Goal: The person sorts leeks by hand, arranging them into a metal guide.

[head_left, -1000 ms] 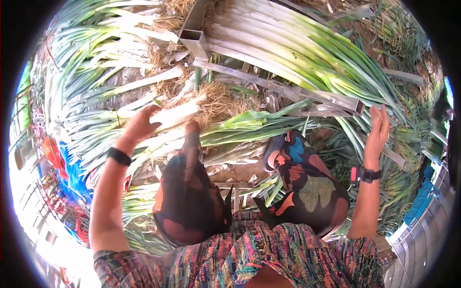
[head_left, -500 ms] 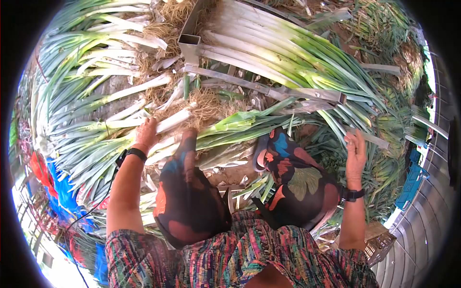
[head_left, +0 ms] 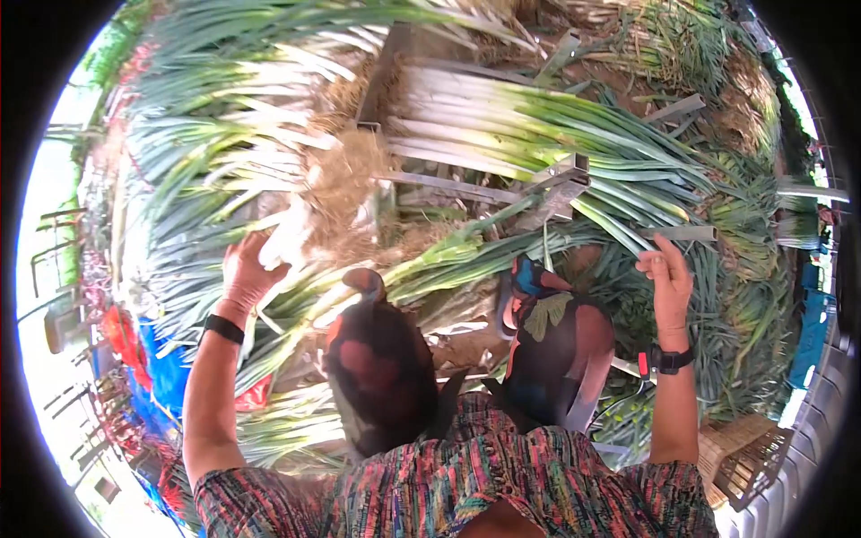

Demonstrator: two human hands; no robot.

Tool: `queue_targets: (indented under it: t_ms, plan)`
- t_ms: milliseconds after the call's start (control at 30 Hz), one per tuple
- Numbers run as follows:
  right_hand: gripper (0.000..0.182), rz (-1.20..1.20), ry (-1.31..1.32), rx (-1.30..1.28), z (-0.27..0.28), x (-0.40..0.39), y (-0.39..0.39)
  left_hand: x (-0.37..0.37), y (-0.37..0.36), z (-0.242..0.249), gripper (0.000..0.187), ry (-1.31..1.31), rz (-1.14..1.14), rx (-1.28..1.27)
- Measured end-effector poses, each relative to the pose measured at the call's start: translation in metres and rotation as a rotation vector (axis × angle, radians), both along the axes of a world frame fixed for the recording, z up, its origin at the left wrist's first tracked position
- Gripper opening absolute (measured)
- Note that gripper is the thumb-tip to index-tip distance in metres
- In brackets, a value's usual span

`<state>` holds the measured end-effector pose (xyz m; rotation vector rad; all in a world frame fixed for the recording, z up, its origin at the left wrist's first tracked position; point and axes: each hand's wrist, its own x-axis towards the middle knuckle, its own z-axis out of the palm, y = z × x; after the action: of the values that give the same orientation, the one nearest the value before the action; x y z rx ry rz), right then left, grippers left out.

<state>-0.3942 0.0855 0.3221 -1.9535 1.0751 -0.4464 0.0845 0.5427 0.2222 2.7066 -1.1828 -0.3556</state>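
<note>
My left hand [head_left: 251, 272] is closed around the pale shaft of a leek [head_left: 289, 231], its thumb and fingers on either side. The leek's root end points up and right, smeared by motion. Under and beside this hand lie more leeks with green leaves [head_left: 193, 242]. My right hand [head_left: 666, 273] hovers at the leaf ends of leeks laid in a metal frame [head_left: 448, 186]. Its index finger stands apart, while the others are loosely bent; no object shows in it. Rows of white-stemmed leeks [head_left: 475, 117] rest in the frame.
My knees in patterned trousers [head_left: 381, 368] are bent below the frame. Leek piles [head_left: 744, 233] spread along the right. A brown crate [head_left: 740, 457] stands lower right, a blue crate [head_left: 812, 336] beyond it. Blue sheeting [head_left: 161, 368] lies at left.
The view has shifted. My left hand has moved left relative to my knees, and the leek by it is now blurred. My right hand's index finger has extended upward.
</note>
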Motion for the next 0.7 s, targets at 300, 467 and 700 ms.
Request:
queue_targets:
  t_ms: [300, 467, 700]
  plan:
    - [0.044, 0.773, -0.552, 0.099, 0.087, 0.191, 0.119, -0.008, -0.034, 0.296, 0.037, 0.210, 0.305, -0.680]
    - [0.091, 0.853, -0.766, -0.209, 0.153, 0.274, 0.207, -0.071, -0.074, 0.385, 0.036, 0.110, 0.191, -0.926]
    - [0.114, 0.547, -0.892, -0.548, 0.256, 0.262, 0.231, -0.135, -0.117, 0.485, 0.049, 0.426, -0.128, -1.476]
